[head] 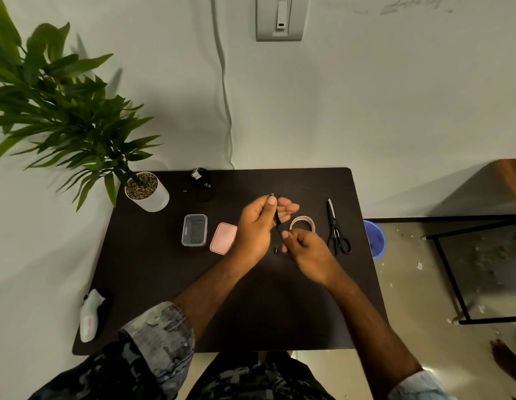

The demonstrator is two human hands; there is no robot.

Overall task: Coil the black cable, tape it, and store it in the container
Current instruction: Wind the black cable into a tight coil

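There is one view only, from a wide-angle camera on the person's head. It looks forward and steeply down over the table point(152, 284), whose near edge lies just above the person's lap and whose far edge meets the wall point(366, 96). The whole tabletop fits in frame, all four corners included. The floor point(424, 269) shows past the right edge. Straight lines bow toward the frame's borders.

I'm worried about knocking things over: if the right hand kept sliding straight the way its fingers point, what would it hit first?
Probably the left hand: the right hand points up-left along the black cable both hold. Depth is unclear.
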